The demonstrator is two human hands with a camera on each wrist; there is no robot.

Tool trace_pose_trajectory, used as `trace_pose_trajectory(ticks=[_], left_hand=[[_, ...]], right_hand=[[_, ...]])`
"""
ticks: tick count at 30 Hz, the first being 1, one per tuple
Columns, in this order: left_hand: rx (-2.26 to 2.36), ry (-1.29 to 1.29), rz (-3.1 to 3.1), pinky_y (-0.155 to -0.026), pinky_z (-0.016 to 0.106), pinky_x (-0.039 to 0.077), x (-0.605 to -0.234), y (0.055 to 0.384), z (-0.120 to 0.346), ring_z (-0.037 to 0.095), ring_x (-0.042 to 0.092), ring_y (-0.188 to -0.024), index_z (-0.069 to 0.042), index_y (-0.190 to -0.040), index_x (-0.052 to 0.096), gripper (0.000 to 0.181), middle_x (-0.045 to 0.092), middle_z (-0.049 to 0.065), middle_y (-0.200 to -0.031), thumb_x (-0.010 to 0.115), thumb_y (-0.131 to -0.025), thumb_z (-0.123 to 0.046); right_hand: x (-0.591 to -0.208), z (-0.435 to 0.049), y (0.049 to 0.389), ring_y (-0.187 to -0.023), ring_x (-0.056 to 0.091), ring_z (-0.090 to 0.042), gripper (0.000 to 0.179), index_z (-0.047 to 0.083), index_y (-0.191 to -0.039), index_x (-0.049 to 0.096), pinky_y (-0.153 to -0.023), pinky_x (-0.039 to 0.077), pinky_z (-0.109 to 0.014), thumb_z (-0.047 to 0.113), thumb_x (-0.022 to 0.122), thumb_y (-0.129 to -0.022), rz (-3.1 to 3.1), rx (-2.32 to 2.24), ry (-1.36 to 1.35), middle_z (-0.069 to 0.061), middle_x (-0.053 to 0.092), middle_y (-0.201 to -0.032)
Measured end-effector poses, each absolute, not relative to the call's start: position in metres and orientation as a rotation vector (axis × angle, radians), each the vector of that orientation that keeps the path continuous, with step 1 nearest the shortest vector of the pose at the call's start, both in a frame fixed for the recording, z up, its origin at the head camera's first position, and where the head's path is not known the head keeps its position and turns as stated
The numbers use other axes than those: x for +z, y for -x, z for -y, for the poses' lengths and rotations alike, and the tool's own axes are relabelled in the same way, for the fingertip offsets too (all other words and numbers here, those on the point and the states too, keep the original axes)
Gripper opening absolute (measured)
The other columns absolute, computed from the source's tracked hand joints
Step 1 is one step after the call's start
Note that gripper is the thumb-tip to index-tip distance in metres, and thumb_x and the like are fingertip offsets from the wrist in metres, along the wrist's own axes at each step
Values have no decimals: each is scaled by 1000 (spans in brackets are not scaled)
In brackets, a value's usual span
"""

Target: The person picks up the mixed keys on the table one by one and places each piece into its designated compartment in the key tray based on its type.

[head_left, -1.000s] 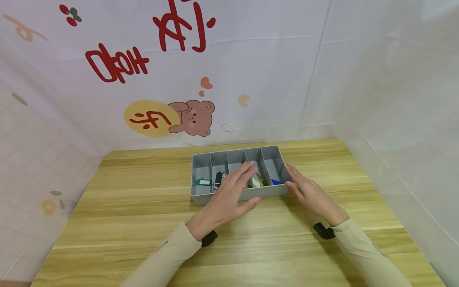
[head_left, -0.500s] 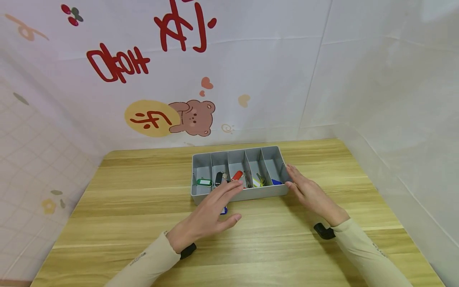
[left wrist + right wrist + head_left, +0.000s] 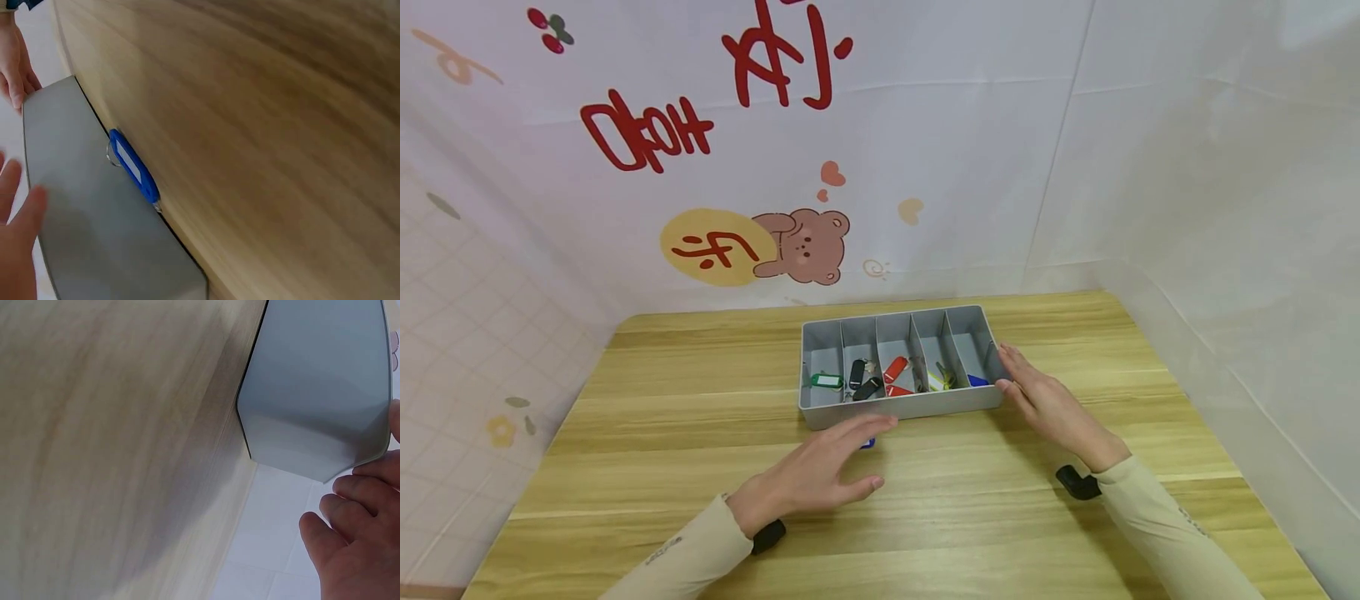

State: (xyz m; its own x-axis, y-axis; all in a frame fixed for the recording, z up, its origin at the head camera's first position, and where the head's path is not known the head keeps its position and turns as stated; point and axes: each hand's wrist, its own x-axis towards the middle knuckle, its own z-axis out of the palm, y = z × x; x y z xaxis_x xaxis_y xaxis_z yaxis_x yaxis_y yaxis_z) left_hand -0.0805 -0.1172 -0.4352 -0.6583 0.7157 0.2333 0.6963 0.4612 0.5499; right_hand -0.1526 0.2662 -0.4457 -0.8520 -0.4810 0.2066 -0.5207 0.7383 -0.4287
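Observation:
A grey box (image 3: pixel 940 405) with several compartments stands on the table. In them lie a green key tag (image 3: pixel 827 381), black key tags (image 3: pixel 867 388), red key tags (image 3: pixel 896 369), a yellow key tag (image 3: pixel 937 382) and a blue key tag (image 3: pixel 977 381), from left to right. My left hand (image 3: pixel 808 477) hovers in front of the box, fingers extended and holding nothing. Partly hidden behind it, another blue key tag (image 3: pixel 134 165) leans against the box's front wall, its ring visible. My right hand (image 3: pixel 1060 412) touches the box's right end, fingers along the side, thumb at the front corner.
The box sits toward the back of the wooden table (image 3: pixel 700 400). Behind and beside the table hangs a white printed cloth (image 3: pixel 962 167). Each wrist carries a black camera mount (image 3: pixel 1078 483).
My left hand has drawn back from over the box, down and to the left, uncovering the black and red key tags and part of the blue one in front. My right hand has stayed still.

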Motion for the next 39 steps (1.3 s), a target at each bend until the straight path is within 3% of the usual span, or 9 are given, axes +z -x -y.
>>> trace_pose_trajectory(ticks=[14,24,31,35,39], left_hand=[[844,-1039,-2516,-118,47,37,-446,89,125,21,41,-147,-14,-160,40,68,42,2,-162,64,-102,-41],[825,-966,-2503,-118,45,36,-446,92,124,22,43,-146,-10,-158,42,68,45,6,-159,68,-100,-34],[826,-959,-2428,-119,43,35,-447,87,123,19,42,-146,-17,-159,43,65,45,-1,-159,67,-101,-34],[900,-942,-2395,-117,41,39,-448,88,123,17,47,-141,-20,-157,45,61,49,-4,-156,67,-102,-30],[987,-979,-2419,-110,38,46,-449,93,121,18,57,-129,-13,-152,53,54,58,0,-147,69,-101,-21]], right_hand=[[-448,-267,153,-149,32,-46,58,-11,-156,33,-115,32,-63,22,51,-111,2857,756,-824,-29,32,-162],[-447,-268,154,-150,31,-45,60,-10,-156,32,-115,32,-62,24,50,-111,2871,752,-813,-28,31,-163],[-448,-268,154,-149,33,-45,59,-11,-156,33,-115,32,-62,23,51,-110,2854,743,-821,-28,32,-162],[-447,-267,154,-148,33,-46,59,-11,-155,34,-114,33,-63,22,52,-110,2850,738,-821,-29,33,-161],[-447,-267,154,-148,33,-46,59,-12,-155,34,-114,33,-63,22,52,-110,2853,731,-818,-30,33,-161]])
